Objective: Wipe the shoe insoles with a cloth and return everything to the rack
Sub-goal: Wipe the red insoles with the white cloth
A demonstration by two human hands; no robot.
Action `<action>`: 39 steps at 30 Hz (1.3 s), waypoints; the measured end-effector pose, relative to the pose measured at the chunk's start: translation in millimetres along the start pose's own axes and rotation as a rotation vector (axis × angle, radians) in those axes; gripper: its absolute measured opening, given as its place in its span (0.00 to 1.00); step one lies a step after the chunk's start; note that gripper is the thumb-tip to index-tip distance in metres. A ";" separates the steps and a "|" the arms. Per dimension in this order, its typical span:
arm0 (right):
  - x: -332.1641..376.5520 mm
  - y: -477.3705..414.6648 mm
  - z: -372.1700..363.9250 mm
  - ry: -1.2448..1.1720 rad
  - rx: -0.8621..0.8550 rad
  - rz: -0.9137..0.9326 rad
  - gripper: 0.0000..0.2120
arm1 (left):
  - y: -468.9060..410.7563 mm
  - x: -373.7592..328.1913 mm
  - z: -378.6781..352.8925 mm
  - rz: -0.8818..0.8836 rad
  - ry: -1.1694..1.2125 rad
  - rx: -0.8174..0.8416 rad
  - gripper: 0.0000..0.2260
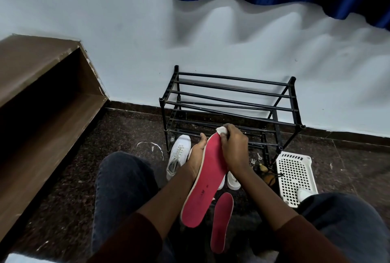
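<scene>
My left hand [197,155] holds a red insole [205,180] from underneath along its left edge, toe end pointing away from me. At that toe end my right hand [233,148] grips a small white cloth [221,130] and presses it onto the insole. A second red insole [222,220] lies on the dark floor between my knees. One white sneaker [178,155] lies on the floor left of my hands, and another white shoe [233,181] shows partly behind the held insole. The black metal rack [230,102] stands against the wall just beyond.
A white perforated plastic basket [295,176] sits on the floor right of the rack, with keys and a small dark item beside it. A brown wooden shelf unit [42,94] runs along the left. A loose white lace [150,146] lies on the floor.
</scene>
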State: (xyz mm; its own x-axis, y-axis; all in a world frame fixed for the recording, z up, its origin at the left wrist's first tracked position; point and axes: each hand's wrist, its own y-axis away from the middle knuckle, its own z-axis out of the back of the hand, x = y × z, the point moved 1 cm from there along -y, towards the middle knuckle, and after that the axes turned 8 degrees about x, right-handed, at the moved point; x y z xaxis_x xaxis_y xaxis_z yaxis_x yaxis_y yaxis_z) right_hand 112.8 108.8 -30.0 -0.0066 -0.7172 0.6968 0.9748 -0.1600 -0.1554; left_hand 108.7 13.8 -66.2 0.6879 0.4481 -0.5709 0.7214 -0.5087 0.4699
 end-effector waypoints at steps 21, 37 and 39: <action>-5.9 13.6 -4.5 0.174 -0.010 0.047 0.07 | -7.9 13.8 20.7 -0.041 0.004 0.007 0.30; -0.7 34.3 -18.6 0.136 0.201 0.344 0.10 | -13.6 8.4 32.6 -0.072 0.092 -0.019 0.34; -3.0 19.7 -15.0 0.167 0.137 0.306 0.10 | -16.9 13.6 32.7 -0.069 0.092 0.004 0.35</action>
State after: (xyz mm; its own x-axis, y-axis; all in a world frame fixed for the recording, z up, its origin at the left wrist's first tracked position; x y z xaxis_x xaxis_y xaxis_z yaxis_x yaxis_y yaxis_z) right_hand 128.8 97.7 -45.7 0.2646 -0.8204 0.5069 0.9580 0.1634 -0.2357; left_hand 103.2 4.4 -103.9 0.6413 0.5473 -0.5377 0.7670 -0.4774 0.4288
